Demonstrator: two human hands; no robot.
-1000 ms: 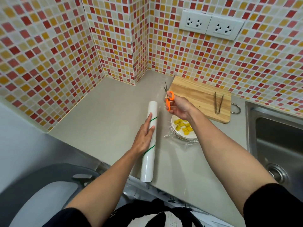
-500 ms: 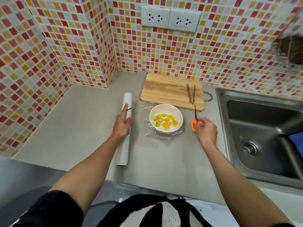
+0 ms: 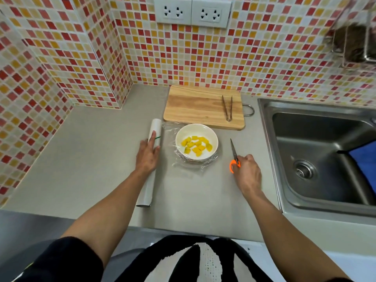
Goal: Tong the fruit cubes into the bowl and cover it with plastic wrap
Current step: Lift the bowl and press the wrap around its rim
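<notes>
A white bowl (image 3: 211, 137) holds several yellow fruit cubes (image 3: 196, 146) and sits on the counter under clear plastic wrap (image 3: 179, 162) that bunches around its base. My left hand (image 3: 147, 154) rests flat on the white roll of plastic wrap (image 3: 147, 186) left of the bowl. To the right of the bowl, my right hand (image 3: 247, 173) holds the orange handles of the scissors (image 3: 234, 154), whose blades lie on the counter pointing away. Metal tongs (image 3: 227, 107) lie on the wooden cutting board (image 3: 195, 106) behind the bowl.
A steel sink (image 3: 317, 155) fills the right side, with a blue cloth (image 3: 364, 157) at its edge. Tiled walls with two power sockets (image 3: 192, 11) close off the back and left. Grey counter (image 3: 91, 151) stretches left of the roll.
My right hand carried the scissors from over the cutting board to the counter right of the bowl and lowered them there. The view swung right, and my left hand stayed on the roll.
</notes>
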